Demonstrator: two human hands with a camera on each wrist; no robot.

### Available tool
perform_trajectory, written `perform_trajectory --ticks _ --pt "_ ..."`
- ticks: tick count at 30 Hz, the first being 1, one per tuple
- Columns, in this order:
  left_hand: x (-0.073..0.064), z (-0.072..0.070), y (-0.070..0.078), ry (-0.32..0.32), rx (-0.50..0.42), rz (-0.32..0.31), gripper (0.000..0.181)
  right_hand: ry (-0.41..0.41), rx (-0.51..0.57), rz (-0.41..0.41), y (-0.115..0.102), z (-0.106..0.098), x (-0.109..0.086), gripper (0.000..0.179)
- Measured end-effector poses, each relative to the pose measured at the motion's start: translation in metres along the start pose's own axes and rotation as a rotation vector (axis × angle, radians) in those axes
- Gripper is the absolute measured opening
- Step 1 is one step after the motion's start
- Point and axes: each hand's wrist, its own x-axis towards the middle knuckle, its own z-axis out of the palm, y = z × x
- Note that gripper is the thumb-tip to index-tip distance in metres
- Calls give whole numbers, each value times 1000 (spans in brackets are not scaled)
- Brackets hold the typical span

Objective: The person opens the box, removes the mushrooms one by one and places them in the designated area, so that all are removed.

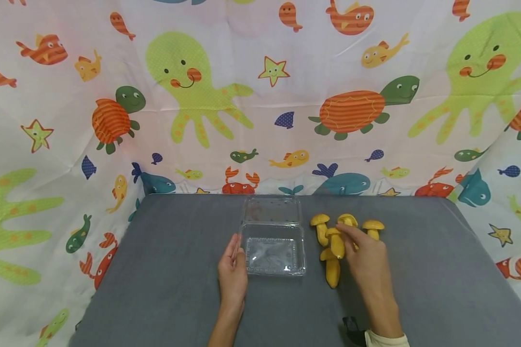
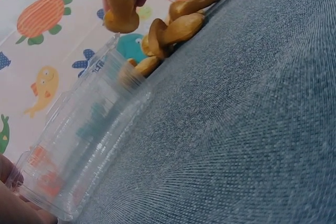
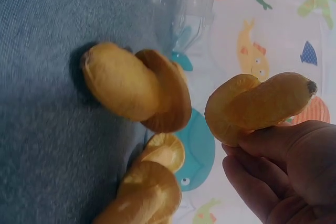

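A clear plastic clamshell box (image 1: 274,273) lies on the cloth with its lid (image 1: 272,210) folded back, nothing inside it. My left hand (image 1: 233,277) holds the left wall of the box between thumb and fingers. To its right, my right hand (image 1: 366,255) pinches a yellow mushroom (image 3: 273,100) by its cap, raised above the cloth with the stem end free. Several more yellow mushrooms lie close around and below that hand: one in front (image 1: 331,270), one at the far left (image 1: 320,226), one behind the fingers (image 1: 347,220) and one at the right (image 1: 373,229).
Grey cloth (image 1: 169,279) covers the table. A white curtain (image 1: 243,91) printed with sea animals hangs behind and at both sides. Beside the right sleeve (image 1: 386,340) is a black object (image 1: 351,327), partly cut off by the frame.
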Motion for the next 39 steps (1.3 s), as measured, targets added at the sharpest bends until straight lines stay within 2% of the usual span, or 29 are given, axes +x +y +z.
perform_trajectory --ticks 7,21,39 --pt "1 0 0 4 -6 -7 50 8 -56 48 16 -9 -3 31" --pt "0 0 2 -2 12 -15 50 52 -86 90 42 -27 -12 30" --pt "0 0 0 -1 10 -16 50 81 -105 177 54 -37 -12 28"
